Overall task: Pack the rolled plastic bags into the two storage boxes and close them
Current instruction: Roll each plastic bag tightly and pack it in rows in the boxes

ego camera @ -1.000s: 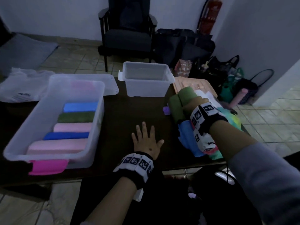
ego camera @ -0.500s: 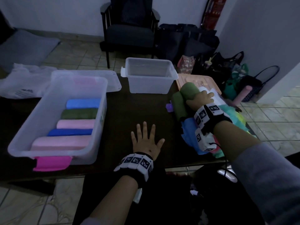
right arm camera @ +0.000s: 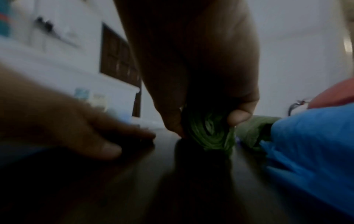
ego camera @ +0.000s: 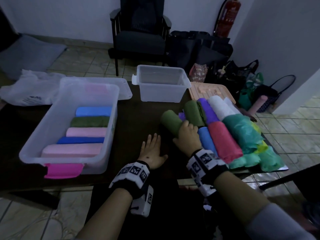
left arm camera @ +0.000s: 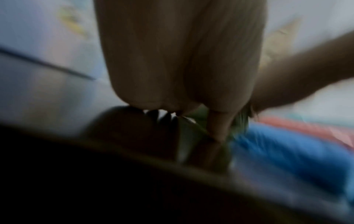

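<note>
Large box (ego camera: 110, 94): clear, at the worktop's left, its near end with the pink latch (ego camera: 63, 170) jutting over the front edge; five rolls lie crosswise inside, with free floor beyond the light blue roll (ego camera: 93, 111)
Lid (ego camera: 123, 87): clear, flat behind the large box, partly under it
Small box (ego camera: 161, 84): clear, open, nothing inside, at the far edge, centre
Worktop (ego camera: 136, 118): dark; a bare strip runs between the large box and the roll pile, from the small box down to the front edge
Left hand (ego camera: 152, 151): flat on that strip, palm down, fingers spread wide, holding nothing
Right hand (ego camera: 187, 135): fingers and thumb curled round the near end of an olive roll (ego camera: 170, 120), which lies at the pile's left side
Roll pile: a second olive roll (ego camera: 194, 112), purple, white, blue roll (ego camera: 207, 141), red roll (ego camera: 223, 141) and teal ones side by side, reaching the worktop's right edge
Right wrist view only: the held roll's spiral end (right arm camera: 208, 133) touches the worktop, thumb (right arm camera: 239, 116) pressed on its top; left hand's fingers (right arm camera: 107, 136) flat nearby
Left wrist view: blurred; right hand close to the fingertips, blue and red rolls at right
</note>
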Available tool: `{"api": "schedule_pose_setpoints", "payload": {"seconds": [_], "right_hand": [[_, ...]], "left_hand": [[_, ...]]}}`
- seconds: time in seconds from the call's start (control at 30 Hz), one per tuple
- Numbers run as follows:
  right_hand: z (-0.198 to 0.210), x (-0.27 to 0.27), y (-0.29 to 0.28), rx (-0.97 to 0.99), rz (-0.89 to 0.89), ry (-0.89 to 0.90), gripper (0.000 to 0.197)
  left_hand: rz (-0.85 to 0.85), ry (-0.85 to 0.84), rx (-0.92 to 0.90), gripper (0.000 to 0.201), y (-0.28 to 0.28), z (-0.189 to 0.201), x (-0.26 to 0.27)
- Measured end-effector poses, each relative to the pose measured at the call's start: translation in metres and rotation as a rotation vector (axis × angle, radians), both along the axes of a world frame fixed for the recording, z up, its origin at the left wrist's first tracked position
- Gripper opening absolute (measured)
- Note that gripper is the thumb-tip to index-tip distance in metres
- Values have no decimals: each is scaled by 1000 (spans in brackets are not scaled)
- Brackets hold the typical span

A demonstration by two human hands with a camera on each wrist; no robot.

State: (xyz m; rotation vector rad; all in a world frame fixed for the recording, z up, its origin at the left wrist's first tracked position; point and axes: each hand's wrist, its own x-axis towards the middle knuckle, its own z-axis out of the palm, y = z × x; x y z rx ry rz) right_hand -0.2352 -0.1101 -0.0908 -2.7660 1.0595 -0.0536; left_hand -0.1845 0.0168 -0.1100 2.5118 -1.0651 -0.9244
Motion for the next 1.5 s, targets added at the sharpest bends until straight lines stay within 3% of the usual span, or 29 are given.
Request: {"api": "schedule_pose_setpoints", "payload": {"seconds": [0.13, 0.2, 0.3, 0.4, 0.47, 0.5, 0.63, 0.73, 0.8, 0.93, 1.0, 1.07, 1.17, 1.27, 1.43, 1.5], "right_hand": [[0, -5, 32, -134, 42, 64, 50], [0, -4, 37, -93, 118, 48, 62], [16, -5, 38, 249, 167, -66, 57], [24, 1, 29, 490, -34, -347, 36], [21, 4, 20, 638, -158, -402, 24], [21, 5, 18, 712, -189, -379, 17], [17, 1, 22, 944, -226, -387, 32], [17, -6, 25, 1040, -189, -359, 36], [20, -12, 22, 987, -64, -241, 34], [17, -21, 11, 308, 378, -75, 48], [19, -21, 10, 15, 537, 48, 54], [23, -16, 8, -147, 640, 113, 58], [27, -7, 5, -215, 707, 154, 61], [27, 5, 8, -268, 747, 175, 58], [28, 23, 15, -208, 801, 198, 62], [29, 23, 17, -258, 798, 235, 57]], "left_hand": [[253, 270, -310, 53, 13, 13, 15], [398, 258, -398, 48, 17, 18, 19], [544, 261, -429, 50, 18, 23, 23], [647, 286, -476, 53, 16, 25, 19], [705, 312, -502, 56, 13, 26, 13], [724, 334, -518, 58, 10, 26, 11], [704, 475, -569, 73, -1, 29, 10], [568, 335, -447, 53, -2, 34, 21], [493, 209, -371, 38, 1, 34, 32], [412, 134, -317, 31, 4, 40, 46], [447, 125, -327, 31, 0, 46, 50], [578, 78, -373, 32, -5, 53, 57], [769, -12, -533, 31, -11, 66, 63], [743, -228, -581, 26, -14, 75, 57], [393, -183, -137, 25, -6, 56, 44], [325, -177, -67, 31, -1, 44, 43]]}}
